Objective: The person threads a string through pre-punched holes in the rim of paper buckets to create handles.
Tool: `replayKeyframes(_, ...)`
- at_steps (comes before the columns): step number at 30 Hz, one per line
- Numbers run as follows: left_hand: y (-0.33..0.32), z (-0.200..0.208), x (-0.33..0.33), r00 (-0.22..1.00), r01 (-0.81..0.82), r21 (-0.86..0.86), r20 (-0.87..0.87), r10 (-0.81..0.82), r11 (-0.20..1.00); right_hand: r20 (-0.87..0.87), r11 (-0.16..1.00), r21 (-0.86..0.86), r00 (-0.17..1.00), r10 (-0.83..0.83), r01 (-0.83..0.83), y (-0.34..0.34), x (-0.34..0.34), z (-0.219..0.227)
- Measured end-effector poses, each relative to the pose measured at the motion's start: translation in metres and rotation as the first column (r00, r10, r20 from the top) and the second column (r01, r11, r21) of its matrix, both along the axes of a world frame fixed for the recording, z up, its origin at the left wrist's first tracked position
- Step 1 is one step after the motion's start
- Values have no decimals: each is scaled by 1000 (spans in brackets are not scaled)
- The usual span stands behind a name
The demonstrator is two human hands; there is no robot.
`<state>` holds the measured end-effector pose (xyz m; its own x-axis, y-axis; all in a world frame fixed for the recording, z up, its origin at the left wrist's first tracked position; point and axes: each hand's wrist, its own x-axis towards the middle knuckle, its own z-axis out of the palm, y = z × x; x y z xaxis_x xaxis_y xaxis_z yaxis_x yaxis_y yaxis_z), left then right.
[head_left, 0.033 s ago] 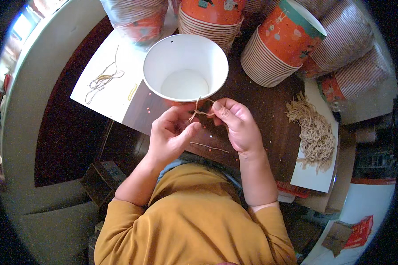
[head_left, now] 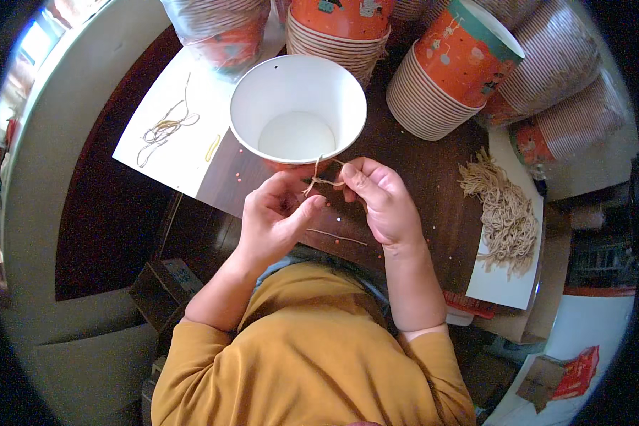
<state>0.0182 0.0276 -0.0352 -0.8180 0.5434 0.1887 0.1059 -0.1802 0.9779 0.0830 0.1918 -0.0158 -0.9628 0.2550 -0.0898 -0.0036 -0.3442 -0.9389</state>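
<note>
A white-lined paper bucket (head_left: pixel 298 92) stands in front of me, its mouth tilted toward me and a small hole in its far wall. At its near rim a thin tan twine (head_left: pixel 321 180) forms a loose loop or knot. My right hand (head_left: pixel 380 195) pinches one side of that twine between thumb and index finger. My left hand (head_left: pixel 273 216) is beside the twine's short end, fingers bent and thumb held apart from them. Its far fingertips are partly hidden. On the table between my forearms lies a loose piece of twine (head_left: pixel 337 236).
Stacked orange buckets (head_left: pixel 440 92) stand at the back right, with plastic-wrapped stacks (head_left: pixel 554 64) beyond. A heap of cut twine (head_left: pixel 504 216) lies on white board at right. Tangled cord (head_left: pixel 167 128) rests on a white sheet (head_left: pixel 149 89) at left. Small dots are scattered over the dark table (head_left: pixel 433 184).
</note>
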Motion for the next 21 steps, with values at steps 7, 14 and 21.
replayKeyframes(7, 9, 4, 3, 975, -168, -73, -158, 155, 983, -7, 998, -35, 999, -53, 52, -2, 0, 0)
replayKeyframes(14, 0, 7, 0, 977, -99, -130, -199, 72, 987, 35, 997, -37, 997, -70, 71, 0, -1, 0)
replayKeyframes(21, 4, 8, 0, 988, -118, -142, -116, 102, 983, 28, 999, 13, 999, -45, 45, -1, -2, 0)
